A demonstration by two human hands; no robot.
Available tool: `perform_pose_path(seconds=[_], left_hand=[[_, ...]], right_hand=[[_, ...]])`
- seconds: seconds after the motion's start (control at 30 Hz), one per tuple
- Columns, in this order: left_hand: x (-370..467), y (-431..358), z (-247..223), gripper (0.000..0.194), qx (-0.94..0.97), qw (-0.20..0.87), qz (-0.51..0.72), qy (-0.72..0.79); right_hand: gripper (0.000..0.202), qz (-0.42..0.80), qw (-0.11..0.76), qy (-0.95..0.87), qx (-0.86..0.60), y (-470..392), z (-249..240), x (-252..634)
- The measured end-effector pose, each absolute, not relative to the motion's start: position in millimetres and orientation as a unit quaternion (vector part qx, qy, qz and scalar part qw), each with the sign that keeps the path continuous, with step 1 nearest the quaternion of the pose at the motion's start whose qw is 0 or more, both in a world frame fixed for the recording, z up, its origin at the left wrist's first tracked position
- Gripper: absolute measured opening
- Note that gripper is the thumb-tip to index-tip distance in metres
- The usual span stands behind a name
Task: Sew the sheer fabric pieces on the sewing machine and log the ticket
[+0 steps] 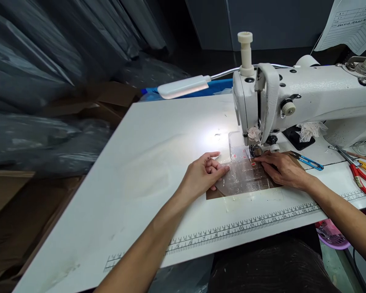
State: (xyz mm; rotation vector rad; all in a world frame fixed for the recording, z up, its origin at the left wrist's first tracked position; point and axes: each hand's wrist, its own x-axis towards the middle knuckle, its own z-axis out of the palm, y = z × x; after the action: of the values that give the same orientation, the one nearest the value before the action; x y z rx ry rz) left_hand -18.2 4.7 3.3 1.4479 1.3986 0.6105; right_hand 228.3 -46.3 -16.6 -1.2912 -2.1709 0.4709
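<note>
A white sewing machine (pixel 311 89) stands on the right of a white table. Beneath its needle area lies a glossy plate (pixel 244 179) covered with clear tape and small red marks. My left hand (pixel 203 173) is over the plate's left edge, thumb and fingers drawn together in a pinch; what they hold, if anything, I cannot make out. My right hand (pixel 283 169) rests flat on the plate's right side, its fingertips stretched close to the presser foot (pixel 256 151). Any small piece under those fingertips is hidden.
Blue thread snips (pixel 308 161), red-handled scissors (pixel 362 179) and a piece of lace (pixel 309 131) lie to the right. A lamp (pixel 184 86) shines from behind. A printed ruler (pixel 232 232) follows the front edge. Plastic-wrapped goods (pixel 42 138) are stacked at left.
</note>
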Motion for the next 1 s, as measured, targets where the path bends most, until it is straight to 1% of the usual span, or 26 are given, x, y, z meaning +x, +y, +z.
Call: perform_pose_path(seconds=[0.23,0.4,0.57,0.67,0.73,0.87,1.0], left_hand=[[-20.4,4.3,1.9,0.056,0.595,0.512,0.271,0.557],[-21.8,4.3,-1.0,0.055,0.602,0.508,0.267,0.555],[-22.4,3.9,-0.7,0.057,0.608,0.502,0.258,0.558],[-23.1,4.0,-0.9,0.057,0.606,0.504,0.256,0.559],[-23.6,4.2,-1.2,0.056,0.605,0.504,0.256,0.561],[-24.1,4.5,-1.5,0.057,0.604,0.508,0.254,0.559],[-24.9,3.9,-1.3,0.06,0.618,0.494,0.252,0.558]], right_hand=[[0.039,0.149,0.281,-0.804,-0.503,-47.0,-21.0,228.8],[0.038,0.133,0.29,-0.81,-0.492,-47.1,-22.0,227.7],[0.038,0.144,0.281,-0.808,-0.497,-50.4,-17.5,227.5],[0.033,0.175,0.264,-0.846,-0.43,-52.5,-12.9,227.4],[0.03,0.172,0.242,-0.869,-0.395,-53.3,-10.8,226.9],[0.03,0.148,0.208,-0.883,-0.394,-54.3,-9.9,225.2],[0.029,0.146,0.201,-0.884,-0.396,-55.4,-10.6,224.0]])
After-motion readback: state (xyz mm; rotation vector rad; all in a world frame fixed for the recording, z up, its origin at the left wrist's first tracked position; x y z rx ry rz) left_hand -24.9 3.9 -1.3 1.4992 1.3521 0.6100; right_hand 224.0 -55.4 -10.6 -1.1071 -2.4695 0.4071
